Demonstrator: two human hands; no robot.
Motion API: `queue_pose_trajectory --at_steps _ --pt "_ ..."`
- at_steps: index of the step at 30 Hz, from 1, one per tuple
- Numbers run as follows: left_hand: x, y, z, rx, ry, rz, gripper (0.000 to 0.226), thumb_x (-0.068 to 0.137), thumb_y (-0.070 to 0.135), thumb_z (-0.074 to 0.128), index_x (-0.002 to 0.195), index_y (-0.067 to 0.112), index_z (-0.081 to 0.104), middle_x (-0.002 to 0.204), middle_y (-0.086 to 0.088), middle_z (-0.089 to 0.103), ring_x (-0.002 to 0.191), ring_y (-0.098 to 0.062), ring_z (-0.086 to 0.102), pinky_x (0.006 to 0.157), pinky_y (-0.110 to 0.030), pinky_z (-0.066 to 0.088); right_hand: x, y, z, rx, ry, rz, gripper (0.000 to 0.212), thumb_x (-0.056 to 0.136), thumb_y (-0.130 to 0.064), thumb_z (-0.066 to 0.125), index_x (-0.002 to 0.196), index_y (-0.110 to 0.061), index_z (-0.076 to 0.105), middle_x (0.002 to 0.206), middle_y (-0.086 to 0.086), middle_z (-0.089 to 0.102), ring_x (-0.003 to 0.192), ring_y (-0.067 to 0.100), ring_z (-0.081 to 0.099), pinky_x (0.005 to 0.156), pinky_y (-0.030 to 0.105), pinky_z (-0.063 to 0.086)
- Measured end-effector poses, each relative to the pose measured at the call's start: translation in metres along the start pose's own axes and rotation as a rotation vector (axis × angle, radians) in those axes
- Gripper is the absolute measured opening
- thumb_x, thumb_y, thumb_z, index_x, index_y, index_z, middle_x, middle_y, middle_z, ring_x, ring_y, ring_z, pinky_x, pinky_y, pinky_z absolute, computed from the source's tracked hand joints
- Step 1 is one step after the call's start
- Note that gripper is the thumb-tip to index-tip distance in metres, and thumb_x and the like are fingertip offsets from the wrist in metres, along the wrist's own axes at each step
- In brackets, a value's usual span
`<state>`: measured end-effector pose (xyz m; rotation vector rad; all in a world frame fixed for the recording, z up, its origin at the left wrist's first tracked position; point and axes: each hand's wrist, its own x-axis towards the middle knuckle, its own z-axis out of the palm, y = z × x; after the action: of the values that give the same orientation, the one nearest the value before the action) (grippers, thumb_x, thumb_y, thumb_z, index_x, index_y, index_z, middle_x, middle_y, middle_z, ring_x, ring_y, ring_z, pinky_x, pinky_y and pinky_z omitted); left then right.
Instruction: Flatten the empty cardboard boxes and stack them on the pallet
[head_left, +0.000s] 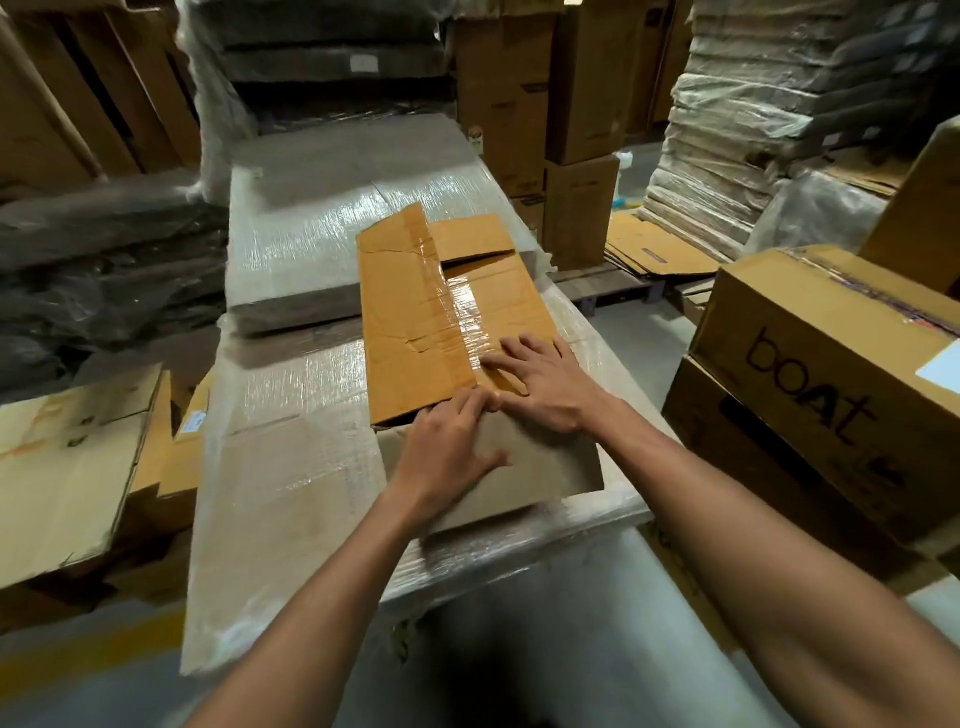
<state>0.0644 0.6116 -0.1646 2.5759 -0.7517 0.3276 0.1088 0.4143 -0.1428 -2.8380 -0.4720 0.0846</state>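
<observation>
Film-wrapped stack (291, 467), centre frame, carries flattened cardboard box (405, 312). Right hand (545, 384) lies flat, fingers spread, on tape seam (462, 312). Left hand (447, 447) on grey flap (545, 467), fingers bent, grip unclear. Risk: slick film lets box slide; tape springs it open

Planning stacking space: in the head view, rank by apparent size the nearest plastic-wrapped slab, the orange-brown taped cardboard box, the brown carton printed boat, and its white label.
1. nearest plastic-wrapped slab
2. orange-brown taped cardboard box and brown carton printed boat: look alike, and the frame cuts the carton off, so unranked
3. white label
</observation>
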Motion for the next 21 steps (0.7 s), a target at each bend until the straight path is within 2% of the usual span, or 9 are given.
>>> queue_pose_trajectory --at_steps 3,5,8,10,14,16,18,19,21 --pt "0.003 -0.005 0.013 0.029 0.123 0.022 0.04 0.078 0.038 0.084 0.1 0.02 0.056 0.102 0.001 0.061 0.081 -0.016 0.057 0.076 -0.037 0.048 -0.011 0.008 0.007 -0.089 0.017 -0.101 0.081 0.089 -0.077 0.034 0.16 -0.041 0.021 0.171 -0.002 0.01 0.157 0.021 0.002 0.125 0.05 -0.002" --pt "0.008 -0.005 0.016 0.035 0.168 0.041 0.034 0.078 0.027 0.086 0.094 0.015 0.058 0.095 -0.002 0.062 0.072 -0.019 0.058 0.068 -0.036 0.049 -0.013 0.016 0.012 -0.201 0.013 -0.128 0.082 0.091 -0.077 0.034 0.161 -0.041 0.014 0.171 -0.003 0.007 0.157 0.022 0.001 0.126 0.051 0.0" --pt "0.01 -0.006 0.017 0.04 0.164 0.067 0.032 0.075 0.018 0.088 0.091 0.012 0.061 0.092 -0.004 0.064 0.07 -0.021 0.06 0.065 -0.033 0.048 -0.016 0.024 0.026 -0.306 0.129 -0.158 0.065 0.102 -0.064 0.027 0.161 -0.042 0.014 0.17 0.0 0.018 0.156 0.026 0.013 0.124 0.056 0.014" --pt "0.01 -0.006 0.016 0.024 0.152 0.045 0.027 0.078 0.017 0.085 0.091 0.013 0.061 0.09 -0.004 0.065 0.073 -0.022 0.061 0.066 -0.03 0.046 -0.019 0.025 0.034 -0.332 0.201 -0.148 0.061 0.103 -0.06 0.023 0.16 -0.041 0.019 0.167 0.003 0.027 0.154 0.029 0.022 0.124 0.056 0.017" --pt "0.011 -0.004 0.012 -0.029 0.161 -0.045 0.018 0.094 0.03 0.069 0.103 0.017 0.059 0.102 -0.004 0.068 0.089 -0.02 0.063 0.079 -0.026 0.046 -0.02 0.02 0.038 -0.309 0.265 -0.113 0.06 0.098 -0.054 0.029 0.156 -0.04 0.033 0.16 0.005 0.041 0.148 0.031 0.036 0.119 0.057 0.026" --pt "0.014 -0.002 0.011 -0.051 0.185 -0.037 0.034 0.096 0.037 0.066 0.121 0.018 0.055 0.132 -0.009 0.062 0.111 -0.023 0.063 0.098 -0.032 0.047 -0.02 0.019 0.04 -0.288 0.28 -0.1 0.06 0.096 -0.051 0.031 0.155 -0.04 0.037 0.159 0.005 0.043 0.147 0.031 0.038 0.118 0.057 0.029" --pt "0.021 -0.001 0.005 -0.018 0.261 -0.036 0.056 0.095 0.043 0.065 0.14 0.018 0.043 0.165 -0.009 0.027 0.137 -0.022 0.045 0.113 -0.036 0.036 -0.02 0.021 0.042 -0.265 0.306 -0.101 0.059 0.096 -0.051 0.033 0.154 -0.04 0.039 0.158 0.005 0.044 0.147 0.031 0.039 0.117 0.057 0.03" --pt "0.026 -0.003 0.001 0.017 0.32 -0.062 0.065 0.095 0.045 0.066 0.146 0.016 0.039 0.169 -0.009 0.013 0.146 -0.022 0.033 0.116 -0.037 0.031 -0.02 0.022 0.043 -0.261 0.318 -0.106 0.058 0.097 -0.052 0.034 0.153 -0.039 0.04 0.158 0.005 0.045 0.146 0.031 0.039 0.117 0.057 0.03" --pt "0.037 -0.012 -0.011 0.106 0.399 -0.15 0.074 0.094 0.044 0.066 0.151 0.011 0.033 0.169 -0.014 0.008 0.156 -0.025 0.008 0.124 -0.045 0.019 -0.019 0.025 0.044 -0.265 0.335 -0.118 0.057 0.097 -0.053 0.04 0.152 -0.039 0.041 0.156 0.005 0.047 0.145 0.031 0.041 0.116 0.057 0.032"
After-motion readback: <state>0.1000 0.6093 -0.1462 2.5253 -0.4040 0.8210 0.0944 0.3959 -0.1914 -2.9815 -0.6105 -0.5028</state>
